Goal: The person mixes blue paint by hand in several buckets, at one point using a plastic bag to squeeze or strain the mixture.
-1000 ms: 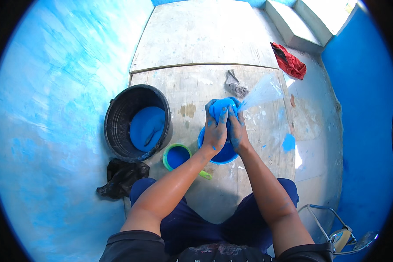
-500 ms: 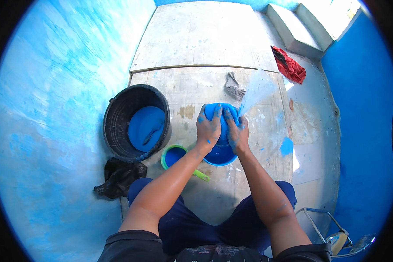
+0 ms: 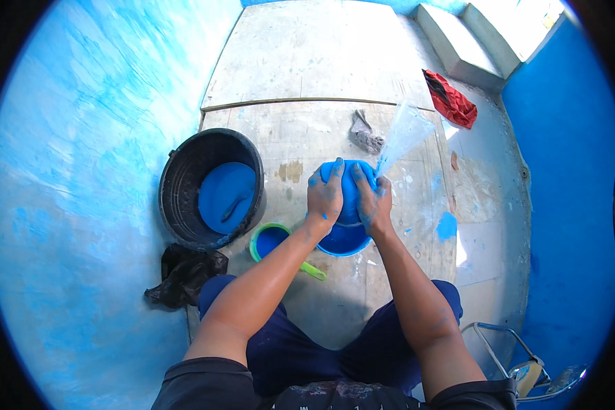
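Observation:
My left hand (image 3: 324, 198) and my right hand (image 3: 372, 201), both smeared with blue paint, are closed round opposite sides of a clear plastic bag bulging with blue paint (image 3: 350, 184). Its crumpled, mostly clear top (image 3: 403, 137) sticks out toward the upper right. The bag hangs over a blue bucket (image 3: 342, 240), whose back is hidden behind it and my hands. Left of that bucket sits a green dipper (image 3: 312, 272) with blue liquid inside, partly behind my left forearm. A large black bucket (image 3: 178, 193) holding blue paint and a dark implement stands farther left.
Beyond my hands lie a grey rag (image 3: 367, 140) and a red cloth or bag (image 3: 454, 102) on the pale floor boards (image 3: 287, 123). Crumpled black plastic (image 3: 184, 273) is at left, concrete steps (image 3: 458, 55) at back right, a metal-framed object (image 3: 526, 372) at lower right. Blue walls (image 3: 567, 191) flank me.
Compared with a second ago, both hands and the paint-filled bag are slightly nearer me, and the bag's loose top has swung to point more steeply away from me.

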Available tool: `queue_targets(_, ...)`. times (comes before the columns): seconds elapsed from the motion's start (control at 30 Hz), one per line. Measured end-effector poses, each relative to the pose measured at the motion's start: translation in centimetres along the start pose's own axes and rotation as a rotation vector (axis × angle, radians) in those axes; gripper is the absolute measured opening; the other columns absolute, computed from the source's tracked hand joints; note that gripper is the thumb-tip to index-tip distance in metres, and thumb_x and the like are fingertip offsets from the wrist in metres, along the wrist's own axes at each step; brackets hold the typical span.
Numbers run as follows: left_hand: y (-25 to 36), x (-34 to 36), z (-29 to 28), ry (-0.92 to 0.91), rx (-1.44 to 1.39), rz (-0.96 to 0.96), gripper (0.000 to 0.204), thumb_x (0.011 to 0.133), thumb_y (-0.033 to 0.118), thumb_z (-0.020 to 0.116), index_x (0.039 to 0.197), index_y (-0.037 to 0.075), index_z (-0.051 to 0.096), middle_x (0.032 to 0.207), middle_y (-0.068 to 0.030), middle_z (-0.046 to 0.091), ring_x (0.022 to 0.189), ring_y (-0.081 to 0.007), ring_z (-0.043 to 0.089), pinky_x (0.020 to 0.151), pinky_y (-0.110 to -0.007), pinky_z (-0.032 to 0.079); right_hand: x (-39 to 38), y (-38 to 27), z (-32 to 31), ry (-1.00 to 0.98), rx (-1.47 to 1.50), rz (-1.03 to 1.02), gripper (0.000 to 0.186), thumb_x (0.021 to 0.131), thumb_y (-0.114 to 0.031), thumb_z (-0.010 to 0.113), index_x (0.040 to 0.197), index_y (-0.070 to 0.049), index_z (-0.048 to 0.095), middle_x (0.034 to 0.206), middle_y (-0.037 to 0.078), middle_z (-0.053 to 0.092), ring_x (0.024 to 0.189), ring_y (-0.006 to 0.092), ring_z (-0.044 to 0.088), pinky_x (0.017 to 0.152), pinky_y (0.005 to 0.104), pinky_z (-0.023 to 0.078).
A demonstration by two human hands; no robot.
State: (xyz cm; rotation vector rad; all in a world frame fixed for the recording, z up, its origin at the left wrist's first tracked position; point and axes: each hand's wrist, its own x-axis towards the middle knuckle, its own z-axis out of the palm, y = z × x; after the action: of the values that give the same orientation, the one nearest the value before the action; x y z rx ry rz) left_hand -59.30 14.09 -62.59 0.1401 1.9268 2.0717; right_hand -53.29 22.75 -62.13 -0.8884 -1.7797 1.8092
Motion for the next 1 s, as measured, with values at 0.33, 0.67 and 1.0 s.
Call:
queue_targets(0.33,-0.4,0.2,0.0,-0.036,-0.024,0.089,0.035,0.097,0.023,0.053,0.083,-0.006,0.067,0.073,-0.0158,0.066,0.066,-0.0202,0.059,0.067,-0.038,0.048,0.2,0.1,-0.4,-0.05,0.015,-0.043,0.036,0.089,-0.032,0.069,0.075,0.0,0.067,0.067,0.005,0.065,0.061,0.0102,0.056,0.057,0.0305,0.047)
queue_targets(0.67,-0.1,0.2,0.1,-0.139,-0.099,0.223,0.032,0.096,0.017,0.047,0.071,-0.002,0.056,0.066,-0.0098,0.057,0.064,-0.0145,0.049,0.063,-0.033,0.044,-0.3,-1.9,-0.9,-0.078,0.083,-0.168,0.029,0.086,-0.027,0.071,0.076,0.0,0.067,0.065,0.004,0.062,0.06,0.0101,0.055,0.056,0.0306,0.046)
queue_targets(1.0,1.3,-0.4,0.8,-0.084,-0.012,0.171,0.036,0.099,0.024,0.046,0.08,-0.004,0.059,0.078,-0.0176,0.064,0.074,-0.0241,0.057,0.073,-0.038,0.046,-0.3,-2.3,-1.2,-0.043,0.076,-0.2,0.03,0.084,-0.029,0.071,0.078,0.001,0.066,0.066,0.005,0.063,0.062,0.0125,0.056,0.06,0.0323,0.047)
